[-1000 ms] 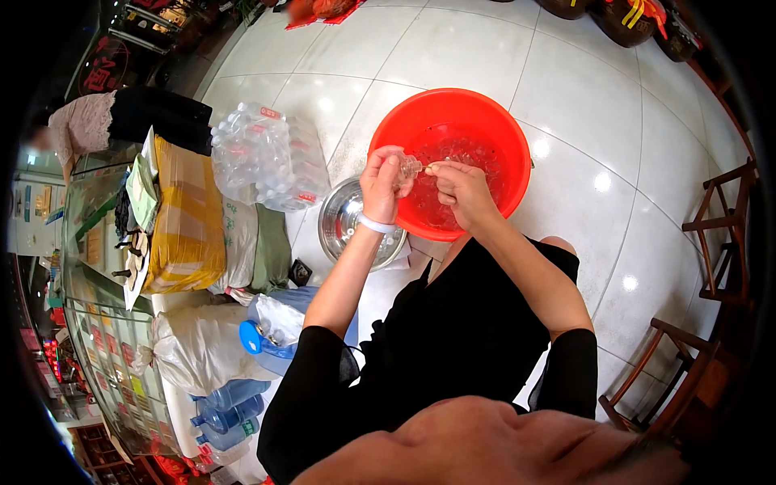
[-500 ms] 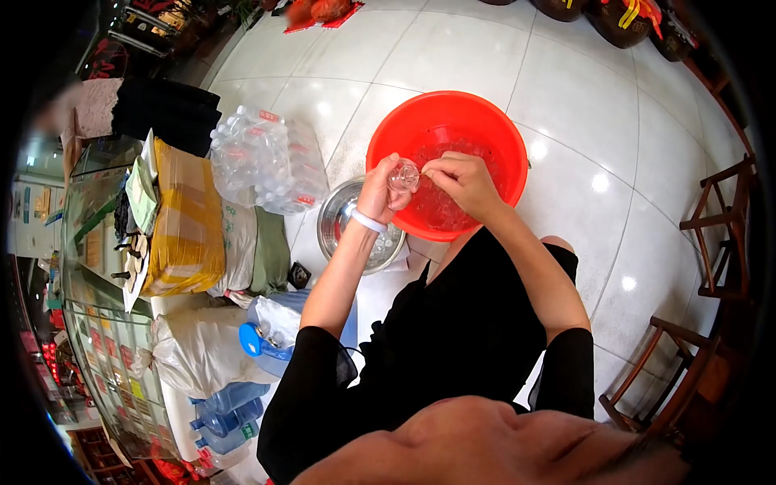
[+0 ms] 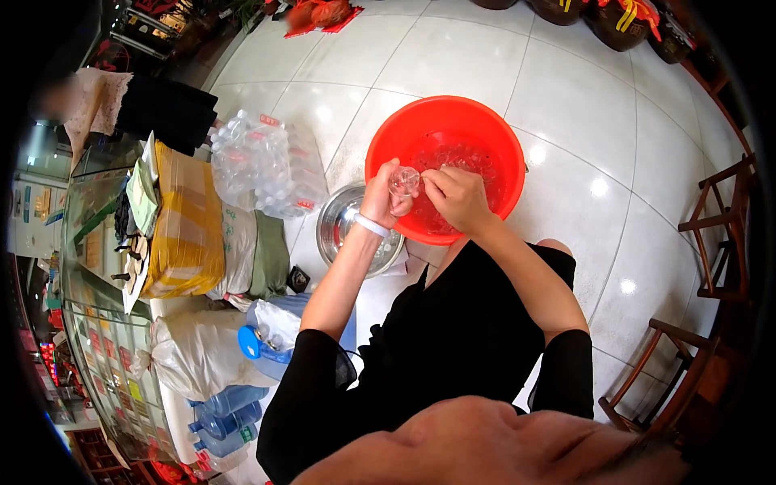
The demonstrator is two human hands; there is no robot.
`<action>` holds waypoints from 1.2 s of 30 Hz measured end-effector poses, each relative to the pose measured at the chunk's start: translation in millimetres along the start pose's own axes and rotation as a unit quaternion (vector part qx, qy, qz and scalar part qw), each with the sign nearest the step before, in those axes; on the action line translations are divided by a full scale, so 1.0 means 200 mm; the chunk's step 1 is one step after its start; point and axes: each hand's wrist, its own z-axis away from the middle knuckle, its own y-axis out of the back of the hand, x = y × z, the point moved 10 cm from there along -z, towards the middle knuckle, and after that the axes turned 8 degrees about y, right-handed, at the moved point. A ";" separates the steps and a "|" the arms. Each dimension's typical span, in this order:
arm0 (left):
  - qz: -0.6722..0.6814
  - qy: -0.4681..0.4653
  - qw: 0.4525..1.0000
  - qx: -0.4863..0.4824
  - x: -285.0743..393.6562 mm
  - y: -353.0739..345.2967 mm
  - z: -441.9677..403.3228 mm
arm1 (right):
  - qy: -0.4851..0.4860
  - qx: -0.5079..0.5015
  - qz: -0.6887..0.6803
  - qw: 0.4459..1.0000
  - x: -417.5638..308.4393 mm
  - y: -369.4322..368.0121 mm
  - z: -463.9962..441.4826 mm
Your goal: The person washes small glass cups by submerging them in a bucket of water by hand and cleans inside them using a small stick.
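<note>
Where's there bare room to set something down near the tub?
Widest: floor tiles right of the red tub, bounded by the wooden stools. Another lies beyond the tub, short of the dark jars. Crowded: left of the tub, with the steel bowl, bottle pack and taped box. Over the tub, left hand and right hand nearly meet.

Both forearms (image 3: pixel 533 275) reach forward, converging; left hand (image 3: pixel 386 199) curled; right hand (image 3: pixel 457 198) just beside it, fingers (image 3: pixel 435 179) pinched.

Place: shop | glass display counter (image 3: pixel 113 356) | ribboned jars (image 3: pixel 618 26) | tiled floor (image 3: pixel 582 105)
</note>
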 end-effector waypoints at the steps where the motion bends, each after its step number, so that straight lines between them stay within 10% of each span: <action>1: 0.000 -0.019 1.000 0.004 0.01 0.00 0.00 | 0.001 0.000 0.001 1.000 0.00 -0.01 0.01; 5: -0.032 -0.064 0.997 0.021 0.05 0.01 0.00 | -0.160 0.039 -0.133 0.977 0.15 -0.05 0.09; 9: -0.018 -0.074 0.997 0.028 0.09 -0.04 0.05 | -0.422 -0.014 -0.451 0.786 0.28 -0.22 0.23; 15: -0.082 -0.043 0.996 0.005 0.08 0.05 -0.02 | -0.128 -0.118 -0.165 0.971 0.21 -0.01 -0.02; 26: -0.222 0.062 0.962 0.144 -0.24 0.60 -0.70 | -0.236 0.045 -0.095 0.966 0.39 0.27 -0.03; 32: -0.732 0.038 0.636 0.244 -0.32 0.81 -0.94 | -0.237 0.082 -0.110 0.962 0.41 0.36 -0.04; 36: -0.798 0.124 0.539 0.239 -0.45 0.95 -1.04 | -0.216 0.080 -0.117 0.966 0.42 0.37 -0.07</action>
